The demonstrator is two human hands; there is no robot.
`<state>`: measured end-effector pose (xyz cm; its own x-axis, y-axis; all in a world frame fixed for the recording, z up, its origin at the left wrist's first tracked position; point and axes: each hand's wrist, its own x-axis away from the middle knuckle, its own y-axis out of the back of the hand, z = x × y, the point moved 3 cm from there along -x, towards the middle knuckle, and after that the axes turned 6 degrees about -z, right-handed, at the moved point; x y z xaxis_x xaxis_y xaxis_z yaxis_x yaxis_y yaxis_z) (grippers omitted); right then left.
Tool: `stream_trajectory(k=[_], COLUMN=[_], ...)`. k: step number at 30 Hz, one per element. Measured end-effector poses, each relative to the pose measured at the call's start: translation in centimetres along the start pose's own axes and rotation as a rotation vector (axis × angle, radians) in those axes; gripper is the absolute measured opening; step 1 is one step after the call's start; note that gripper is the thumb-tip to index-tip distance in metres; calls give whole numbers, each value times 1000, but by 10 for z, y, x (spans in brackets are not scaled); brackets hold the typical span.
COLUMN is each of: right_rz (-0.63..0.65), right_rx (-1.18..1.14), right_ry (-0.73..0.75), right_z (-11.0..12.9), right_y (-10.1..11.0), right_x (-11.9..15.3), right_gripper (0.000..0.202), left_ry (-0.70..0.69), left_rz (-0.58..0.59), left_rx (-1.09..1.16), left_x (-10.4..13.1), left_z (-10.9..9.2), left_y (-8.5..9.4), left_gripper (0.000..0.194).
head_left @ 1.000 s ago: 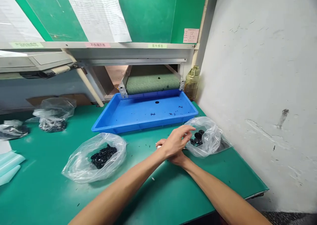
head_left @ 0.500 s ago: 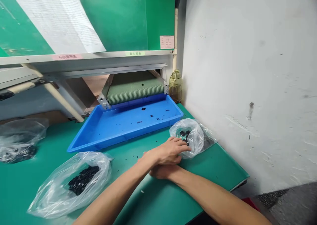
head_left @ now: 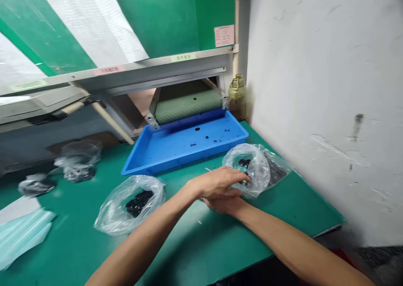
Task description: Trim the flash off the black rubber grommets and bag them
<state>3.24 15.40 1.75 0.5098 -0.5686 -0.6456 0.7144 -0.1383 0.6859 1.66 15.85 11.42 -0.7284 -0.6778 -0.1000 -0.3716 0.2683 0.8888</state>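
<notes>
Head view: While the left hand [head_left: 222, 183] crosses above the right hand [head_left: 222, 203], its fingers reach over the mouth of the right-hand bag [head_left: 261, 168], somewhat bent and spread; whether the tips have a disc pinched cannot be told.

Lower hand: Right one, largely covered by the left; grip and contents cannot be told.

Black discs: Several round pieces [head_left: 242, 162] lie inside the right-hand bag, which stands open near the tabletop's right edge, just off the front right corner of the blue tray [head_left: 170, 142].

Black bits: A heap of small parts [head_left: 139, 203] sits in the left-hand bag [head_left: 108, 216], also open, left of the hands, on bare green tabletop [head_left: 78, 212].

Tray: At the tabletop's back edge, under the lip of the belt [head_left: 189, 103]; one disc [head_left: 197, 129] and scattered black scraps in it.

Back right corner: Yellowish jug [head_left: 237, 96], beside the tray.

Handling (judgement): Fingers best go in through the middle of the mouth, clear of the limp plastic rim, which could snag or fold in. Crossed wrists hide the lower hand; uncrossing them would give better sight. Light fingertip pressure should suit the discs, which look smooth and likely slip.
</notes>
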Motion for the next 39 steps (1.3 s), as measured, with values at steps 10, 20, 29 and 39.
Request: stream_trajectory(k=[10,20,29,39], right_rz=[431,288,43,47], right_rx=[-70,-51,-365,-199], right_ry=[261,305,25,-9], right_z=[-2,-3,-19,-17], right_y=[-3,3,5,12], right_x=[-1,0,-2,-5], right_gripper=[19,22,34,26], left_ry=[799,849,480,674], left_rz=[-305,-431,-978,-1011], left_rx=[-54,106,1155,1452], left_x=[7,11,49,136], left_z=[203,237,125,76], left_y=[96,65,48,-48], left_gripper=[28,14,35,41])
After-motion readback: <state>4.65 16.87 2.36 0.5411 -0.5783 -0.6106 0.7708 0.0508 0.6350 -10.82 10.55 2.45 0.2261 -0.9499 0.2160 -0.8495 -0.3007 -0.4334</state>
